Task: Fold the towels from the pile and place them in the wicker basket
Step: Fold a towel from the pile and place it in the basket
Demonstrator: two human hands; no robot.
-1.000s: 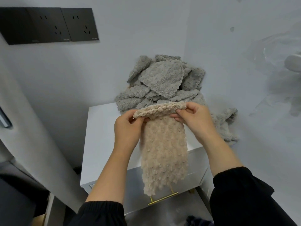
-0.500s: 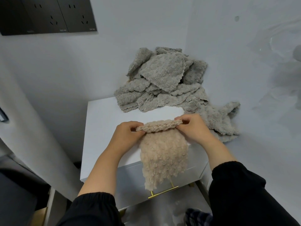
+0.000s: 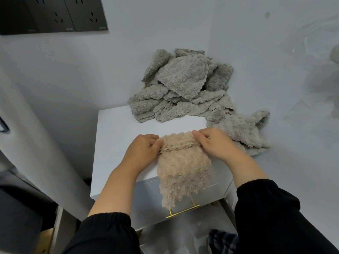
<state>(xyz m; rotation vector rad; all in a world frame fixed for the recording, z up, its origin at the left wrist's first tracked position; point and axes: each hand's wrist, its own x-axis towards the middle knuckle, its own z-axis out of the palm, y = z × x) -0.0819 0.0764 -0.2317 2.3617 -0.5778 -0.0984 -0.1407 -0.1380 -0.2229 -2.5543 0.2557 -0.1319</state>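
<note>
A beige fluffy towel (image 3: pixel 183 169) lies with its folded top edge on the white cabinet top (image 3: pixel 117 129), and its lower part hangs over the front edge. My left hand (image 3: pixel 144 150) pinches the towel's top left corner. My right hand (image 3: pixel 213 143) pinches the top right corner. A pile of grey towels (image 3: pixel 181 88) is heaped in the back corner against the walls, and one grey towel (image 3: pixel 244 131) spreads out to the right. No wicker basket is in view.
The cabinet has a drawer with a gold handle (image 3: pixel 183 211) below the hanging towel. Black wall sockets (image 3: pixel 53 14) sit at the top left. White walls close in behind and on the right. A dark checked cloth (image 3: pixel 222 241) lies at the bottom.
Both hands have lowered the beige towel from mid-air, in front of the pile, down onto the cabinet top. Its top edge now rests on the surface.
</note>
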